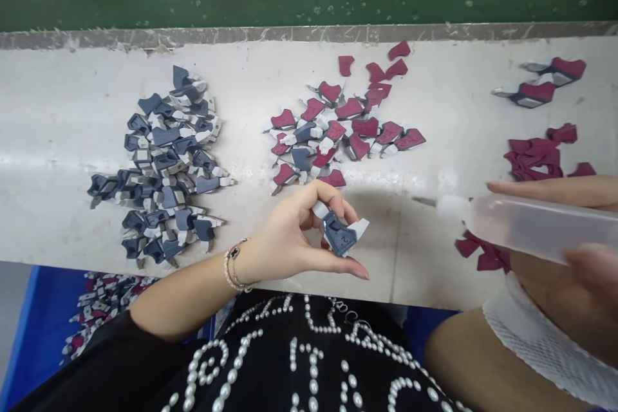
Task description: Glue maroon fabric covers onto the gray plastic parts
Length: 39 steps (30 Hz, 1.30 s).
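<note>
Near the bench's front edge, my left hand (299,232) pinches a small grey-blue and white plastic part (340,233), its recessed face turned up with a mark like a "2" on it. On the right, my right hand (589,264) grips a translucent squeeze bottle (526,222) held nearly level. The bottle's white cap and thin needle tip (425,200) point left toward the part, with a gap between them. Under the bottle lie several dark red pieces (483,252), partly covered by my right hand and the bottle.
A heap of grey-blue and white parts (168,167) lies at left. Mid-bench is a group of parts with red faces (364,127). Two red-faced parts (535,93) and a pile of red pieces (535,158) lie at right. A blue bin (29,328) with parts stands below left.
</note>
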Motion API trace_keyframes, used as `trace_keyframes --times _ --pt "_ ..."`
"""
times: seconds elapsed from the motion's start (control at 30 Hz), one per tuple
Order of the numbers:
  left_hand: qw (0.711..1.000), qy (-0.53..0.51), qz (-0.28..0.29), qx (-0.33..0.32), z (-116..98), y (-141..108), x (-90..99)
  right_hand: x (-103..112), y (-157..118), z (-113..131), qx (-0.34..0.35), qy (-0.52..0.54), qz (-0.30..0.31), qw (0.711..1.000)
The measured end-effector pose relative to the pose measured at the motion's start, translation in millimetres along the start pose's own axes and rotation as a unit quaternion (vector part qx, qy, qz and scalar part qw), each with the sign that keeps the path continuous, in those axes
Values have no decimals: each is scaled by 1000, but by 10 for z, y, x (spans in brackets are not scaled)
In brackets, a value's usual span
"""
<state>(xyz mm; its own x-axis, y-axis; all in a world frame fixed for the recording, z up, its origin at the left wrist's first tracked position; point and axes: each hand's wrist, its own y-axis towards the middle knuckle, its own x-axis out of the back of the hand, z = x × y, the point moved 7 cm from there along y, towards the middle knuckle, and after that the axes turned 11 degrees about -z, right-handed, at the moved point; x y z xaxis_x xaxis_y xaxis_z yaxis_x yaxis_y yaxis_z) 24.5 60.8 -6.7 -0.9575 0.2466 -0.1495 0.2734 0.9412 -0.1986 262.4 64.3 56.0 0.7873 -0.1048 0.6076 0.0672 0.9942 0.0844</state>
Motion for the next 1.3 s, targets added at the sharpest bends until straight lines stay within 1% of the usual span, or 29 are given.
trace_keyframes --times 0.07,0.17,0.23,0.33,0.47,0.57,0.7,0.83,1.0,1.07,1.1,1.13,1.2,1.27,1.3 --pt "1000 9 -5 -20 -24 -1 2 -74 49 20 -13 23 -6 1000" --pt "998 47 -21 -46 -45 5 22 -236 94 44 -6 28 24 999" --pt "995 88 -27 -49 -33 9 38 -333 112 27 -4 50 33 998" --pt "992 126 -18 -18 32 9 49 -455 139 -19 -5 70 25 997" --pt "994 95 12 51 115 -2 20 -576 188 -64 -9 52 18 998" --pt "994 83 18 70 127 -4 -4 -622 224 -36 10 59 41 997" --pt "994 99 28 35 92 -8 -45 -665 220 32 49 66 96 992" --pt "992 118 39 -5 64 -13 -67 -738 216 12 56 65 99 991" --pt "981 191 17 -43 26 6 -44 -923 231 -55 53 52 116 991" --pt "976 211 16 -56 17 9 -51 -882 209 -109 46 35 119 991" --pt "975 214 19 -63 12 8 -57 -809 189 -155 40 20 114 992" --pt "974 214 22 -69 10 6 -64 -698 167 -221 29 0 102 994" --pt "975 210 24 -73 12 -1 -68 -393 123 -406 -4 -54 60 997" --pt "976 206 24 -66 24 -13 -68 -63 93 -625 -47 -120 7 992" --pt "977 203 26 -61 30 -22 -71 49 84 -720 -62 -143 1 988"
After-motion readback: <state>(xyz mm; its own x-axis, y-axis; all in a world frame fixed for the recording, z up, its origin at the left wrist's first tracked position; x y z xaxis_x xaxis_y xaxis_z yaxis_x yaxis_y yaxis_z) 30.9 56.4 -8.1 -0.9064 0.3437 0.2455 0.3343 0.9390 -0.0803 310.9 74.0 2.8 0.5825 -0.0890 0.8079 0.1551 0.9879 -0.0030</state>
